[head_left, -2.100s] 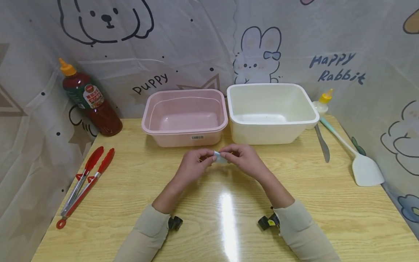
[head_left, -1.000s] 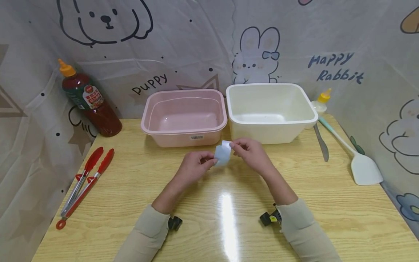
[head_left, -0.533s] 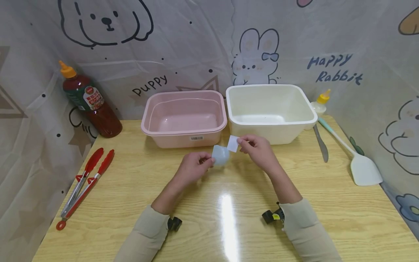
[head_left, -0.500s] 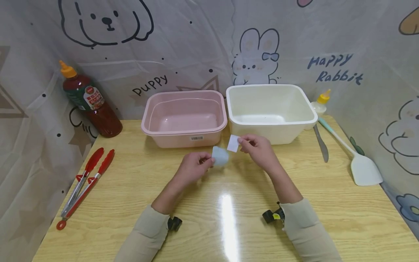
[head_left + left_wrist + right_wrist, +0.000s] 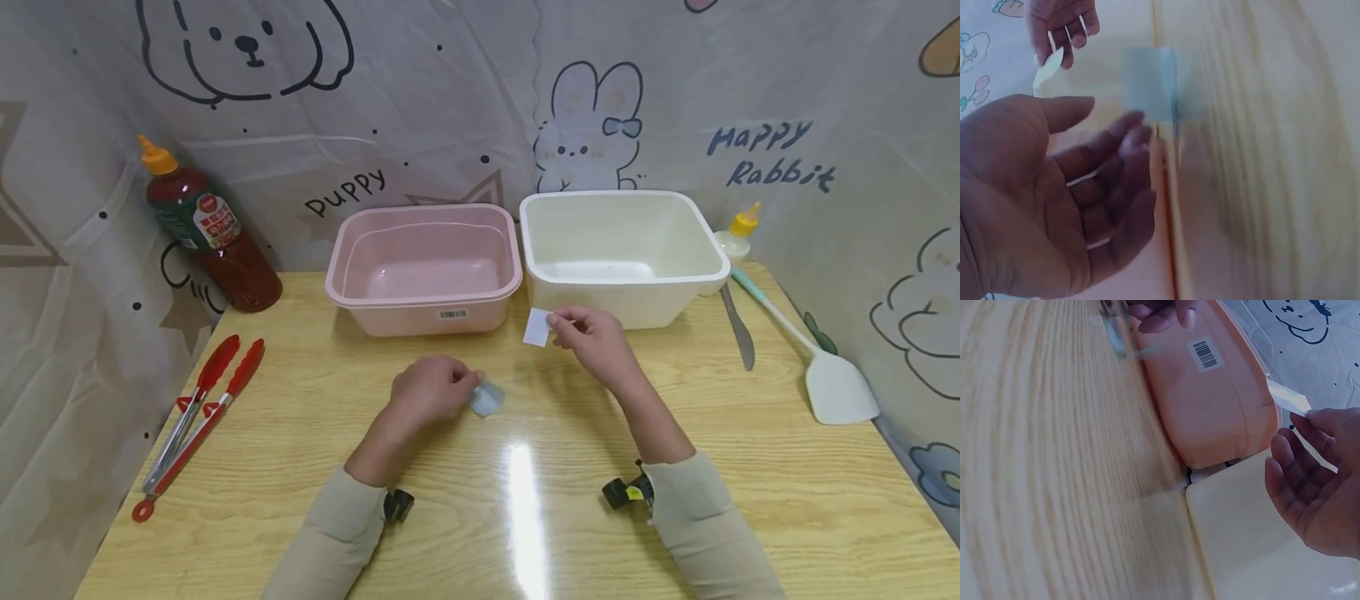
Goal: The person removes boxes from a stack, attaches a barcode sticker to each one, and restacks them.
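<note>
Toward the tabletop's point(image 5: 322, 400) back edge, the fingers of the right hand point(image 5: 592, 337) pinch a white square point(image 5: 536, 327) by one side, likely keeping its face free, while the left hand's point(image 5: 429, 387) parted fingers seem to hold nothing, a blue piece point(image 5: 488, 399) just beside them.

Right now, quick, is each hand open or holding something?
Left hand: open, gripping nothing; whether it touches the small blue piece can't be told.
Right hand: closed, pinching the small white piece.
</note>
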The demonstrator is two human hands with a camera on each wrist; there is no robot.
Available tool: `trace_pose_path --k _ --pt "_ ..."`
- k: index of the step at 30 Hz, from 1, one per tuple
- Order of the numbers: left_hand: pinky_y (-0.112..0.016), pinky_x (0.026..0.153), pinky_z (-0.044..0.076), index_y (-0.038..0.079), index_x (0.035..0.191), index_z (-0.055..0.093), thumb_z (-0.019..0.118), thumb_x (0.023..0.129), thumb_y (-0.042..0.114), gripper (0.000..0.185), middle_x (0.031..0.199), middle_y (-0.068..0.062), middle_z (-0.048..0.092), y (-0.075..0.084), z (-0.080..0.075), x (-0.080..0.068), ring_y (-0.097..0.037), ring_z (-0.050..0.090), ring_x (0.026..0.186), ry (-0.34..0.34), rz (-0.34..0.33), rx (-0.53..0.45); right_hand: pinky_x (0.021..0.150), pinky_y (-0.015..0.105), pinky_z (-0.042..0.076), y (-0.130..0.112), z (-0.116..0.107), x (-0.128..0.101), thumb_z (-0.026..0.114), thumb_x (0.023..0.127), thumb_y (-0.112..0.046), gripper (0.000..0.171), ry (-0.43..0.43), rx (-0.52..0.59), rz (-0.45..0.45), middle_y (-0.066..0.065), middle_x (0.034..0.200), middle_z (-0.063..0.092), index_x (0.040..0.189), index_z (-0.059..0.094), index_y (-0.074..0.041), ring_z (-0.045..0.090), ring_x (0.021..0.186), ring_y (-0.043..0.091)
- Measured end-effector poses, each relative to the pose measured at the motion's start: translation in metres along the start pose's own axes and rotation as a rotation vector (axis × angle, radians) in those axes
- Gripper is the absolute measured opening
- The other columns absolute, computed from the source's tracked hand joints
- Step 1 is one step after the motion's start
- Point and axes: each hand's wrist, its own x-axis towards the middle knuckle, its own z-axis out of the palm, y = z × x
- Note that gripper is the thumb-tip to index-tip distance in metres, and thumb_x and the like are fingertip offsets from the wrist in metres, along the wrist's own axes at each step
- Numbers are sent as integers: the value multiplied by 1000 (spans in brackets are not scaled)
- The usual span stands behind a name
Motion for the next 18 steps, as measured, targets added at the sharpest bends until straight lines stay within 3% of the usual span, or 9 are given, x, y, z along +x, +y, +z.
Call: trace_pose_path --k 4,7,10,13,16,18 --pt "-41 70 47 32 104 80 56 98 55 34 94 8 74 1 -6 -2 -20 66 90 94 -57 91 66 24 51 -3 3 -2 63 101 -28 28 21 0 -7 21 95 73 108 75 -4 68 82 28" --pt "-39 74 50 31 112 78 56 99 54 34 96 7 75 5 -8 -3 -17 67 92 113 -2 -21 57 22 47 -5 8 -4 66 100 -24 23 61 -41 -73 19 92 74 105 76 -5 64 71 22" --pt "-35 72 54 21 122 75 57 101 47 38 96 0 75 12 -8 -3 -16 67 83 27 119 -288 56 24 48 -6 15 -7 69 98 -20 17 110 -152 -225 13 92 76 103 78 -7 61 65 15" --pt "-39 71 58 11 136 65 53 105 41 45 103 -11 75 20 -6 -4 -16 66 74 -135 188 -551 59 26 50 -8 24 -10 72 95 -18 13 133 -268 -372 7 94 76 101 78 -8 60 66 13" --pt "-47 75 60 8 143 57 46 108 41 50 114 -19 72 23 -3 -5 -14 64 73 -229 178 -684 63 26 55 -10 32 -12 72 95 -18 12 103 -305 -454 5 97 76 101 79 -10 64 71 13" --pt "-49 77 61 6 141 59 43 109 41 50 118 -20 71 24 -2 -4 -14 65 73 -241 161 -738 64 25 57 -11 36 -14 72 95 -19 13 66 -307 -485 4 101 76 104 79 -12 66 74 13"
